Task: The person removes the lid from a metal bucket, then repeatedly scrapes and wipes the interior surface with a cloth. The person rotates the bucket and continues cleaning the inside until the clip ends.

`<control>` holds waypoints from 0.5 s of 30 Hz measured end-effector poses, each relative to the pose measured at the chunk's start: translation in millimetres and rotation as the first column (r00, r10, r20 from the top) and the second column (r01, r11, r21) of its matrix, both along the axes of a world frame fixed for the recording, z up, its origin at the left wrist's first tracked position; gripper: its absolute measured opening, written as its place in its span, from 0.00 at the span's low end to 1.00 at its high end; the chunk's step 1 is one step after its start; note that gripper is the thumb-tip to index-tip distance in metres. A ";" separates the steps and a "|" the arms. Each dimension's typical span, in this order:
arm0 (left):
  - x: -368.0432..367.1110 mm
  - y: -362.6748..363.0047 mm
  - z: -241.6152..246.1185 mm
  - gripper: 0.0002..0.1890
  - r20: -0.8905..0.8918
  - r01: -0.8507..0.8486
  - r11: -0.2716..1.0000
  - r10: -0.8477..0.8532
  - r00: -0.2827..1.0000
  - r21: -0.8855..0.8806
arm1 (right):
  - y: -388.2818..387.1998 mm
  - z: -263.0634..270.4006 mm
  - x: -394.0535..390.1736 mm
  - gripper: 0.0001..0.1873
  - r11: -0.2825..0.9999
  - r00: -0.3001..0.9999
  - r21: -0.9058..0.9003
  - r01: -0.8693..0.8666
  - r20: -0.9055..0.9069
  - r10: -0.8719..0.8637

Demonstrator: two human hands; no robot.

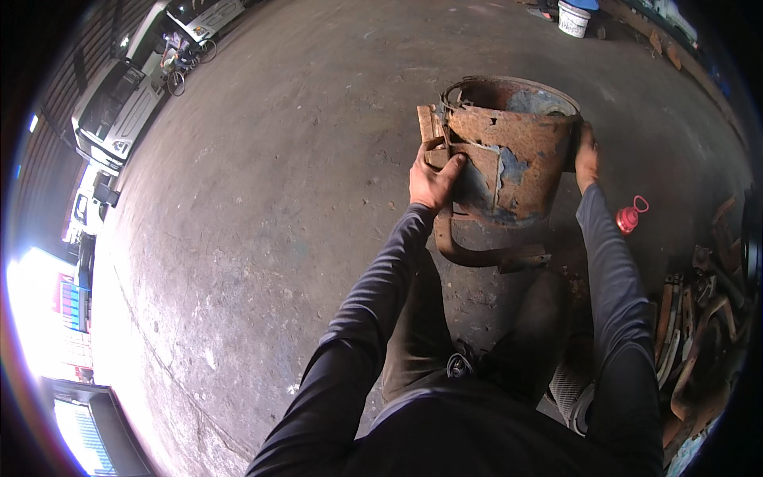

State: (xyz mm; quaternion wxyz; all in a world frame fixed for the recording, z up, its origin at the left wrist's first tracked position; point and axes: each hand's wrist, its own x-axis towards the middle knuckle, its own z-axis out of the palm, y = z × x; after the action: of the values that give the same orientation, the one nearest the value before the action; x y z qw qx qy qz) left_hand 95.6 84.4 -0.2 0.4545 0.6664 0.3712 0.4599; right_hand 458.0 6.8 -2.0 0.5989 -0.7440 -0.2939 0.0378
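Observation:
A rusted metal drum (518,161), open at the top, is between my two hands in front of my knees. Flakes of old blue-grey coating and a small hole show on its wall. My left hand (435,179) grips the upright bracket (428,122) on the drum's left side, thumb against the wall. From that side a curved, rusty metal strap (471,255) bends under the drum towards me. My right hand (587,156) holds the opposite side, its fingers mostly hidden behind the wall. Whether the drum touches the floor cannot be told.
Right of my forearm, a small red container (627,219) with a loop stands on the concrete floor (268,208). Rusty metal parts (694,334) pile up at lower right, near a mesh-walled cylinder (569,384). A white bucket (573,19), parked vehicles (107,113) and a bicycle (177,82) are farther off.

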 end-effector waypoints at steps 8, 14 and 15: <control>-9.5 -38.4 -29.6 0.26 -0.101 -0.092 0.981 0.111 0.989 0.172 | 3.9 -85.8 41.5 0.32 0.941 0.958 0.191 -0.279 -0.008 0.286; -10.4 -70.2 -39.4 0.29 0.062 -0.004 0.993 -0.004 0.998 0.120 | -47.2 -69.6 19.0 0.39 0.991 0.996 0.102 -0.088 0.042 0.084; -11.6 -73.8 -38.4 0.30 0.055 -0.022 0.991 0.015 0.998 0.131 | -55.9 -58.2 9.7 0.39 0.994 0.998 0.097 -0.058 -0.013 0.060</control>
State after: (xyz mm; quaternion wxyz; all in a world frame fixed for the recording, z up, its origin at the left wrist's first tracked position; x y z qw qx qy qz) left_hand 84.0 10.6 -38.7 0.4154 0.6787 0.3339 0.5053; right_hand 467.7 -49.1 -60.2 0.6350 -0.7049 -0.3124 0.0473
